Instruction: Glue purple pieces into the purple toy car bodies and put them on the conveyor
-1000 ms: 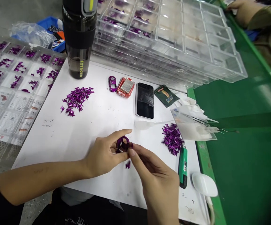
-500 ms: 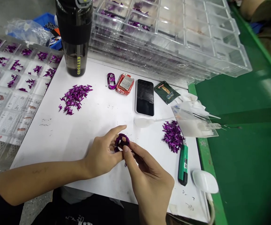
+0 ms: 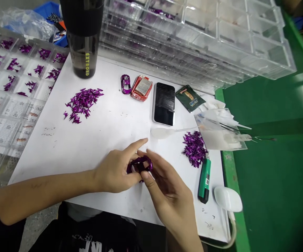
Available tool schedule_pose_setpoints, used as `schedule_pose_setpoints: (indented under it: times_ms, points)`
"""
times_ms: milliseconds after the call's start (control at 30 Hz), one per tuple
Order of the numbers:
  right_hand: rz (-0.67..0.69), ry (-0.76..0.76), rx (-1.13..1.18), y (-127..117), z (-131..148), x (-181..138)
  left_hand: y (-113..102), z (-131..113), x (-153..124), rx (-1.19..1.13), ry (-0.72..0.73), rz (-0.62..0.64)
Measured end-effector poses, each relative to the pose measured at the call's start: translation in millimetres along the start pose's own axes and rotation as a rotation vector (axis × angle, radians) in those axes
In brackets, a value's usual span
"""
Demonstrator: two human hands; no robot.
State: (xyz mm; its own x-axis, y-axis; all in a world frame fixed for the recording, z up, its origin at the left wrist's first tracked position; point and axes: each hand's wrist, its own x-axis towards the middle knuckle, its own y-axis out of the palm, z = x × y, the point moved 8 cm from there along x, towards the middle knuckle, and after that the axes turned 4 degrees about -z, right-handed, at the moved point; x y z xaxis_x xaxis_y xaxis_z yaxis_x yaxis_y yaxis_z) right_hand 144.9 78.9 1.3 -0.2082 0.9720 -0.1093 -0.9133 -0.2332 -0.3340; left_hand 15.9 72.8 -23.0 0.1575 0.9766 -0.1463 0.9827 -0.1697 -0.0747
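Over the white board, a shiny purple toy car body (image 3: 149,163) is held up between both hands. My left hand (image 3: 117,169) grips it by the left end, thumb below and forefinger stretched out above. Around the other end curl the fingers of my right hand (image 3: 171,185), its thumb pressing the lower edge. Part of the body is hidden by the fingers. To the right of my hands lies a pile of small pointed purple pieces (image 3: 194,148); a second pile of such pieces (image 3: 83,103) lies farther left. Another purple car body (image 3: 125,84) rests at the back.
A red packet with a silvery block (image 3: 142,87), a phone (image 3: 163,104) and a green sachet (image 3: 190,98) lie behind. Right are a green utility knife (image 3: 205,178) and white mouse-shaped device (image 3: 228,198). A dark bottle (image 3: 82,45), stacked clear trays (image 3: 193,45) and compartment trays (image 3: 3,110) surround the board.
The car body has turned in my fingers and now shows more of its length. My right hand has shifted slightly right, with its fingers more spread round the end. The whole view has shifted a little.
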Motion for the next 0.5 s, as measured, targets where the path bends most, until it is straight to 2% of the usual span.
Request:
schedule_pose_setpoints:
  times_ms: [133,267,500]
  points:
    - [-0.049,0.003,-0.034,-6,-3,-7,7,0,-4,0.213,0.090,0.006]
    - [0.015,-0.055,-0.019,-6,-4,-14,12,-2,-11,0.150,0.145,0.034]
    - [-0.137,-0.146,0.181,-20,-21,-35,15,-18,-21,0.157,0.222,0.032]
